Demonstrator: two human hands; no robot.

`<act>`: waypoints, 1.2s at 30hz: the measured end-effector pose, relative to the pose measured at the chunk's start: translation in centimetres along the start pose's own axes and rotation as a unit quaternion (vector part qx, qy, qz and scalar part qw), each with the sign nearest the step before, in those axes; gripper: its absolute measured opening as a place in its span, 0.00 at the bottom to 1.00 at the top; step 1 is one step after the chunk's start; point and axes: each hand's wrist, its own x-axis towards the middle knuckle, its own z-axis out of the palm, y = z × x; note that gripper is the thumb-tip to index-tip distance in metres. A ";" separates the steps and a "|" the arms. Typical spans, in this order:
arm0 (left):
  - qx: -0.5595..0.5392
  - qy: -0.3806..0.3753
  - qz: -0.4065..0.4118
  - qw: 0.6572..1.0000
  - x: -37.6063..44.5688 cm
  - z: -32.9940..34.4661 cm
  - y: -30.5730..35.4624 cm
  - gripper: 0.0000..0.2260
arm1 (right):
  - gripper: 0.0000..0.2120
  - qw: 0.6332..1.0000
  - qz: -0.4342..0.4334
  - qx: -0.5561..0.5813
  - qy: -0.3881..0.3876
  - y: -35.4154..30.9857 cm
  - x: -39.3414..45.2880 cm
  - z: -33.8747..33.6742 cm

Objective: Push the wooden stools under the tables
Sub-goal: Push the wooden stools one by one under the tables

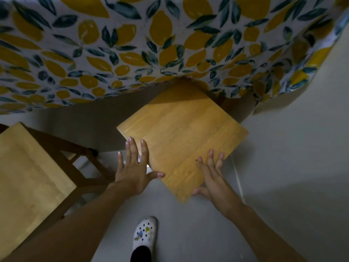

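A wooden stool [181, 133] with a square light-wood seat stands turned like a diamond, its far corner tucked under the table's lemon-print cloth [132, 44]. My left hand [135, 167] lies flat with fingers spread along the seat's near-left edge. My right hand [213, 174] rests with fingers on the seat's near-right part and its thumb at the near corner. Neither hand wraps around the stool. A second wooden stool [28, 174] stands at the left, out from under the table, with its dark legs and rungs [83, 163] showing.
The tablecloth hangs over the table's edge and hides the space beneath. Grey floor [283, 167] spreads to the right and below. My foot in a white clog [144, 233] stands between my arms. A thin white cord [237, 174] runs along the floor right of the stool.
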 end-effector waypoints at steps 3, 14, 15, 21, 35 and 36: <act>0.005 0.008 0.011 1.000 3.2 -2.2 -0.9 0.51 | 0.50 1.000 0.011 0.009 0.011 0.0 3.8 -0.8; 0.000 0.027 0.048 0.998 10.6 -6.7 -3.1 0.52 | 0.47 0.997 0.066 0.030 -0.020 -1.4 11.6 -4.4; -0.013 0.032 0.052 0.998 10.6 -6.7 -3.2 0.52 | 0.47 0.997 0.071 0.016 -0.018 -1.6 11.4 -4.5; -0.163 0.128 0.100 0.973 7.4 -5.0 -5.4 0.50 | 0.44 0.993 0.117 0.025 0.019 -3.9 9.8 -5.1; -0.295 0.337 -0.186 0.875 -18.1 4.4 -26.3 0.34 | 0.34 0.987 -0.125 0.098 0.030 -28.1 0.7 8.0; -0.286 0.327 -0.208 0.876 -19.8 5.5 -28.1 0.34 | 0.34 0.986 -0.143 0.090 0.013 -30.0 0.0 9.3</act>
